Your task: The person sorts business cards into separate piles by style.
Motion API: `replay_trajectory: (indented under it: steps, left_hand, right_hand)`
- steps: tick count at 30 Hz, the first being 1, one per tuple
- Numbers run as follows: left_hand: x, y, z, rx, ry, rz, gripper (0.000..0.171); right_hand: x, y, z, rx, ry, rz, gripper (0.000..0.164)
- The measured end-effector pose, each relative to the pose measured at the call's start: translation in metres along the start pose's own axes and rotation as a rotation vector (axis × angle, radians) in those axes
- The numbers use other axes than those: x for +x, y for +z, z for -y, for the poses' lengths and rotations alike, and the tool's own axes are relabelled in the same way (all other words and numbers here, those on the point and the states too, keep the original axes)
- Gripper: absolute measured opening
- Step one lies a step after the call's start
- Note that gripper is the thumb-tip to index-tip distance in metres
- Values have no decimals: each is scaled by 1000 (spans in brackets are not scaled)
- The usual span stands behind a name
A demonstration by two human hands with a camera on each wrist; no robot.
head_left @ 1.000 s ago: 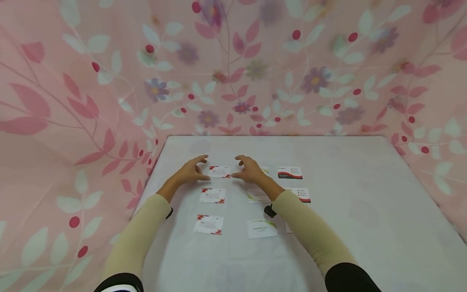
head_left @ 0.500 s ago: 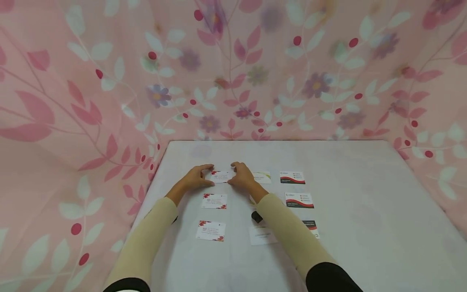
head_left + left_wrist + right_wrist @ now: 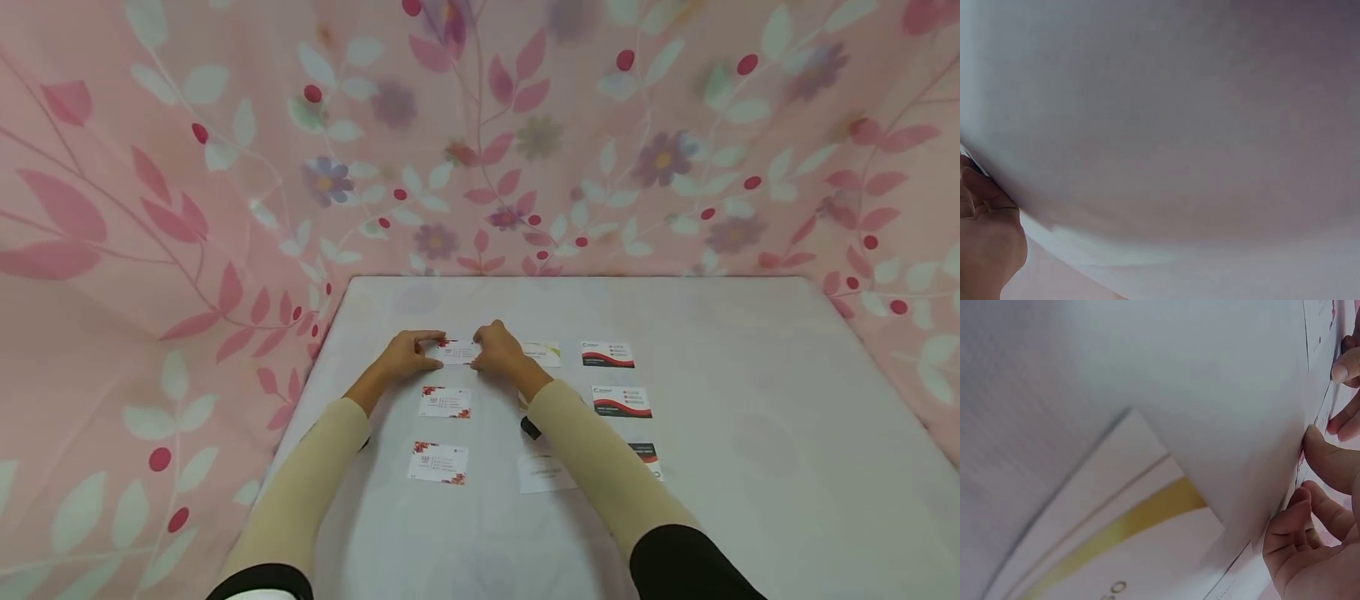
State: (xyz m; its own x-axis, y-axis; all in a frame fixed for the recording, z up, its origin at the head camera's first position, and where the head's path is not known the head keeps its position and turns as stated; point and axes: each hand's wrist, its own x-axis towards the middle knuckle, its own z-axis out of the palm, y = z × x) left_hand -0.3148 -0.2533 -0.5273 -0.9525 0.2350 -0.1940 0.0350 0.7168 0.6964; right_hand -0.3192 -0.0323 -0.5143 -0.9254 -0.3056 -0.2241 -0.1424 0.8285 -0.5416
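Observation:
A white business card with red floral corners lies flat at the top of the left column. My left hand holds its left edge, forefinger at the far corner and thumb at the near one. At the right edge, my right hand grips it the same way, covering that end. Two matching cards, a middle one and a near one, lie below. The left wrist view catches only part of the left hand. The right wrist view shows the right hand's curled fingers against the cloth.
A green-and-white card lies right of my hand; another lies nearer, partly under my right forearm. Further right is a column of red-and-black cards. White cloth covers the table, and a pink floral curtain hangs behind.
My right hand has moved left onto the card's right edge, and my left hand has closed in on its left edge. The right forearm's shift uncovers more of the red-and-black cards.

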Motion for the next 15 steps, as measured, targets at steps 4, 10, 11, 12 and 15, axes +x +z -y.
replay_trajectory:
  steps: [4, 10, 11, 12, 15]
  left_hand:
    - [3, -2, 0, 1, 20, 4, 58]
    - [4, -3, 3, -12, 29, -6, 50]
    - [4, -3, 3, -9, 28, -7, 50]
    - [5, -3, 4, -5, 28, -8, 49]
    - [5, -3, 4, -3, 23, -11, 50]
  right_hand:
    - [3, -5, 1, -39, -27, 0, 50]
    - [4, -5, 1, -9, -31, 10, 49]
    - [4, -5, 1, 2, -29, 9, 49]
    - [4, -4, 1, 7, -30, 6, 49]
    - [5, -3, 1, 12, -36, -1, 49]
